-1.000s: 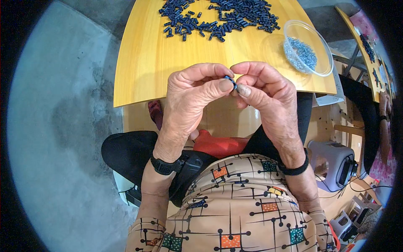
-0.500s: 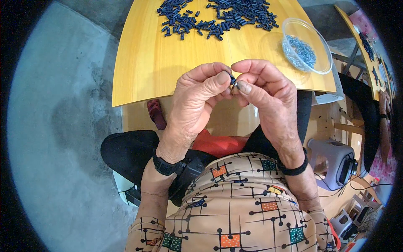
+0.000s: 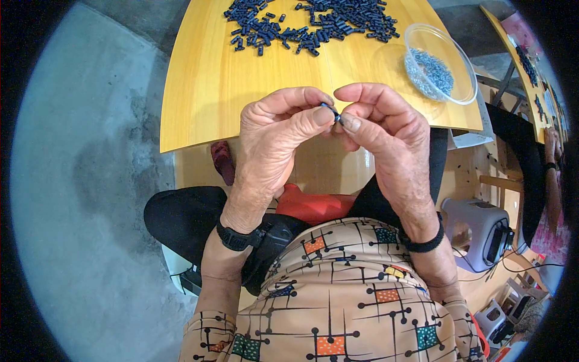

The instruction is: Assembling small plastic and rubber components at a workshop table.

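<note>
Above the table's near edge, my left hand [image 3: 268, 136] pinches a small dark blue cylindrical piece [image 3: 327, 107] between thumb and fingers. The thumb covers most of it. My right hand [image 3: 392, 136] faces it, thumb and fingers closed on a tiny shiny bit [image 3: 338, 119] that touches or nearly touches the dark piece's end. What exactly the bit is, I cannot make out. Many similar dark cylindrical pieces [image 3: 344, 27] lie heaped at the far side of the yellow wooden table [image 3: 211, 90]. To the right, a clear round plastic bowl [image 3: 464, 96] holds many small silvery metal parts [image 3: 431, 72].
A red stool seat [image 3: 316, 205] shows between my legs, and a dark red shoe [image 3: 222, 163] rests on the floor beneath the table. On the right are a grey plastic stool [image 3: 476, 232] with cables and another person's arm [image 3: 552, 157] at a second table.
My left hand has shifted slightly left and turned, showing more of the dark piece's end. The right hand stays almost in place, still pinching.
</note>
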`<state>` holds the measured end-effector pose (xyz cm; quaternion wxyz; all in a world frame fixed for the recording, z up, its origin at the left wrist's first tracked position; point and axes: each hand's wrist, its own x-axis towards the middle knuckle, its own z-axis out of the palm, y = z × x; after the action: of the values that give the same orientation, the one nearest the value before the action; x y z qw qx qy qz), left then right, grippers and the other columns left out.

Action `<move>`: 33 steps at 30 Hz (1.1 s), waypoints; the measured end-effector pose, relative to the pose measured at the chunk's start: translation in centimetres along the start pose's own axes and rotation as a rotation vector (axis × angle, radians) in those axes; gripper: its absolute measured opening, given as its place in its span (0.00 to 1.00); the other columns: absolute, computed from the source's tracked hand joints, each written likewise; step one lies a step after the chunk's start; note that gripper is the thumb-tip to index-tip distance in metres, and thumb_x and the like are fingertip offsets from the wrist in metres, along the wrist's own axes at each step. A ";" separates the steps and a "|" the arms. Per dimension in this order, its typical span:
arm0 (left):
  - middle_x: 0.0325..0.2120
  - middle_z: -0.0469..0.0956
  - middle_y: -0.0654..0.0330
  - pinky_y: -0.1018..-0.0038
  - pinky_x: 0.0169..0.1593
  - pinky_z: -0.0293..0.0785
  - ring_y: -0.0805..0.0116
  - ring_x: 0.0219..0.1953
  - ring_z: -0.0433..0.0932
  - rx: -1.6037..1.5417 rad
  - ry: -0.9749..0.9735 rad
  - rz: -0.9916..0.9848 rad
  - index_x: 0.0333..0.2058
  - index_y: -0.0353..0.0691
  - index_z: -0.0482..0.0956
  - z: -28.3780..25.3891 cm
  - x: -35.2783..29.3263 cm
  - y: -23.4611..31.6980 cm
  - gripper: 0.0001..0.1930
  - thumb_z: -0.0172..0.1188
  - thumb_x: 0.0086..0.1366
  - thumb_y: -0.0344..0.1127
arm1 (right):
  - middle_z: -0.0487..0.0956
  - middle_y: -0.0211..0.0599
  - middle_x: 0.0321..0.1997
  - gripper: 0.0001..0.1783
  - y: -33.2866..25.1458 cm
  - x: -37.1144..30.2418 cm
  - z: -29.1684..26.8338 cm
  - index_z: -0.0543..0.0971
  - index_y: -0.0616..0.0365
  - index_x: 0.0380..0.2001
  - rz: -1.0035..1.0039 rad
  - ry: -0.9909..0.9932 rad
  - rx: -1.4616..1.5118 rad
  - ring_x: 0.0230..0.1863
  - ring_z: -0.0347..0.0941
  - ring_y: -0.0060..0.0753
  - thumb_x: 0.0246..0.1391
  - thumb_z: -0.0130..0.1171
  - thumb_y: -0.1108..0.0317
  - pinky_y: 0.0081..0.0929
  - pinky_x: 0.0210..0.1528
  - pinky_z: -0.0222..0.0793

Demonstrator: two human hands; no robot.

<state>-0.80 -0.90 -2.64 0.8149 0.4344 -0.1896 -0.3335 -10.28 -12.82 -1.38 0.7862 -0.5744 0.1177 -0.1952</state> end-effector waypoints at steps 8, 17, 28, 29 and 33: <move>0.27 0.78 0.58 0.80 0.36 0.75 0.74 0.31 0.76 -0.145 0.004 -0.048 0.33 0.31 0.77 0.1 -0.1 -0.5 0.10 0.63 0.51 0.26 | 0.74 0.27 0.25 0.12 -0.6 -0.6 0.7 0.73 0.65 0.39 -0.110 0.064 -0.171 0.26 0.68 0.13 0.48 0.53 0.80 0.10 0.29 0.64; 0.26 0.78 0.58 0.80 0.35 0.75 0.73 0.28 0.77 0.215 0.058 0.111 0.33 0.31 0.77 0.4 -0.3 0.5 0.09 0.63 0.51 0.24 | 0.74 0.27 0.25 0.12 -0.5 -0.5 0.7 0.73 0.65 0.39 -0.153 0.044 -0.196 0.28 0.69 0.13 0.49 0.55 0.78 0.11 0.31 0.65; 0.26 0.78 0.58 0.81 0.34 0.74 0.74 0.28 0.76 0.097 -0.034 0.004 0.32 0.32 0.78 -0.2 -0.1 0.4 0.09 0.63 0.50 0.24 | 0.74 0.25 0.24 0.13 0.0 0.2 -0.5 0.74 0.64 0.39 0.028 -0.091 0.071 0.23 0.65 0.11 0.48 0.58 0.73 0.09 0.26 0.62; 0.26 0.78 0.58 0.81 0.34 0.74 0.74 0.28 0.76 0.096 -0.034 0.003 0.32 0.32 0.78 -0.2 -0.1 0.5 0.09 0.63 0.50 0.24 | 0.74 0.25 0.24 0.13 0.0 0.2 -0.5 0.74 0.64 0.39 0.030 -0.090 0.071 0.23 0.65 0.11 0.48 0.58 0.73 0.09 0.26 0.62; 0.27 0.78 0.57 0.82 0.35 0.74 0.74 0.28 0.77 0.074 -0.008 0.015 0.33 0.32 0.78 0.1 -0.2 0.1 0.09 0.63 0.50 0.24 | 0.73 0.24 0.24 0.14 -0.1 0.2 -0.5 0.74 0.64 0.39 -0.008 -0.092 -0.006 0.24 0.66 0.11 0.48 0.58 0.73 0.09 0.27 0.62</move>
<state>-0.96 -0.75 -2.51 0.7999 0.4617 -0.2082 -0.3219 -10.33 -13.32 -1.38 0.7883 -0.5856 0.0796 -0.1713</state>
